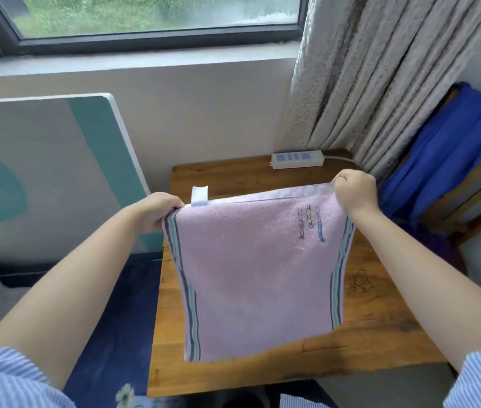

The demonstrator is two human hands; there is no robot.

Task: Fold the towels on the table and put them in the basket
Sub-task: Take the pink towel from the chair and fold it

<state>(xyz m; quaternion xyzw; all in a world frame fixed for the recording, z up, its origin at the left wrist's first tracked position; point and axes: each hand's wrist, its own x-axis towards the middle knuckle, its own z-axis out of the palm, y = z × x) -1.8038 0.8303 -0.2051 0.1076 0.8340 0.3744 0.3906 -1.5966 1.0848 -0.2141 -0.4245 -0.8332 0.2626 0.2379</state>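
1. The wooden table point(374, 334) fills the middle of the view, its far edge against the wall under the window. Most of its top is hidden behind the hanging cloth; bare wood shows along the near edge and the right side.
2. The pink towel point(257, 278) hangs in the air above the table, stretched between both hands by its top corners. Its striped side borders run downwards and its lower hem drops toward the near edge. Whether that hem touches the wood I cannot tell.
3. A blue fabric-lined crate point(451, 160) stands off the table's right edge. It may be the basket, though that is only a guess.
4. The left hand point(157, 212) has its fingers curled tight, pinching the top left corner beside a white label point(199, 195).
5. The right hand point(355, 191) is a closed fist gripping the top right corner, over the far right part of the table.
6. A white power strip point(297, 159) lies at the far edge.
7. The step looks like squaring up before the first fold. To do it well, I would keep the top hem taut and level, lower the towel flat onto the wood clear of the strip, then bring corner to corner so the striped borders line up.
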